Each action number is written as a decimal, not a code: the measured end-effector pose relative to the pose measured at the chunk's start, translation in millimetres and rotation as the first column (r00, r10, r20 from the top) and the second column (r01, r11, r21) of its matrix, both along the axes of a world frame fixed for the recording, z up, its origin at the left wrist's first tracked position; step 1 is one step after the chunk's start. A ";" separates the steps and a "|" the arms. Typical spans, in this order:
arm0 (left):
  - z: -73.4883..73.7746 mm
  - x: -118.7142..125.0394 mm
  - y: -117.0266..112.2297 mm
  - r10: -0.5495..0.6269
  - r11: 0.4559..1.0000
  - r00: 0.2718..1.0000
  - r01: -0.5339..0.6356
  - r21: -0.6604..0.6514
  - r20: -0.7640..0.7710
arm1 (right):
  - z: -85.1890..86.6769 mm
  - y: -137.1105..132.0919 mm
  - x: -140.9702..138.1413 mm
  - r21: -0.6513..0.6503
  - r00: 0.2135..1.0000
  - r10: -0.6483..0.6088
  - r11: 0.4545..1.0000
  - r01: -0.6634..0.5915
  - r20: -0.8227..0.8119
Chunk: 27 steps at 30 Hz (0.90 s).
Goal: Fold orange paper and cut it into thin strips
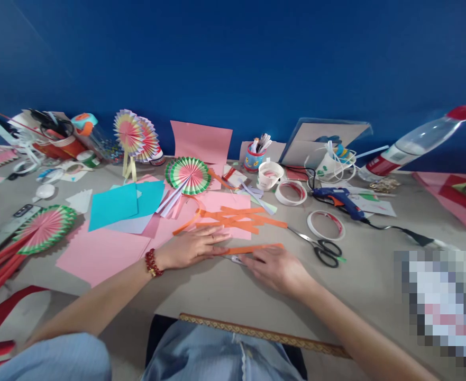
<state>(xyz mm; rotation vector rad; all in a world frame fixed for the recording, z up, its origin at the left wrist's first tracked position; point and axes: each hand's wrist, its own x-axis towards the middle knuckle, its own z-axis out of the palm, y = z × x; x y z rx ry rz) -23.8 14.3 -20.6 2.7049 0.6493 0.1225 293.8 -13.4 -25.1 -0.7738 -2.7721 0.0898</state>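
An orange paper strip [238, 249] lies on the table in front of me, between my two hands. My left hand [193, 247], with a red bead bracelet at its wrist, rests flat with fingers stretched over the strip's left end. The fingers of my right hand [276, 269] are curled at the strip's lower edge and pinch it near its middle. A small white object [236, 259] shows beside the right fingertips; its kind is unclear. Just beyond lie several more orange strips [233, 216], loosely crossed. Black-handled scissors [323, 251] lie right of them, blades toward the strips.
Pink sheets [101, 251] and blue paper [113, 207] lie left. Folded paper fans [193, 175] stand or lie around. Tape rolls [326, 225], a blue glue gun [341, 201] with its cord, a pen cup [255, 157] and a leaning bottle [419, 144] stand right and back.
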 end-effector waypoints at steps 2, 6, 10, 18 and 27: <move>-0.2 -0.2 0.1 -0.008 1.000 1.000 0.008 -0.001 0.003 | 0.4 -1.5 -1.2 0.006 1.000 0.000 1.000 0.000 0.004; -1.7 -0.6 0.5 -0.013 1.000 0.999 0.013 0.005 0.033 | 0.2 -3.8 -5.9 -0.009 1.000 -0.014 1.000 0.014 0.007; -3.4 -0.7 0.2 0.003 1.000 1.000 -0.004 0.020 0.023 | -2.1 -7.2 -8.1 -0.011 1.000 -0.018 1.000 0.018 0.009; -4.2 -1.2 0.5 0.008 1.000 0.999 -0.008 0.017 0.031 | -4.3 -10.9 -13.6 0.000 1.000 -0.012 1.000 0.012 -0.009; -1.1 -0.8 0.7 0.006 1.000 1.000 -0.007 0.006 0.025 | -4.1 -14.8 -18.1 0.003 0.999 -0.038 0.999 0.038 -0.031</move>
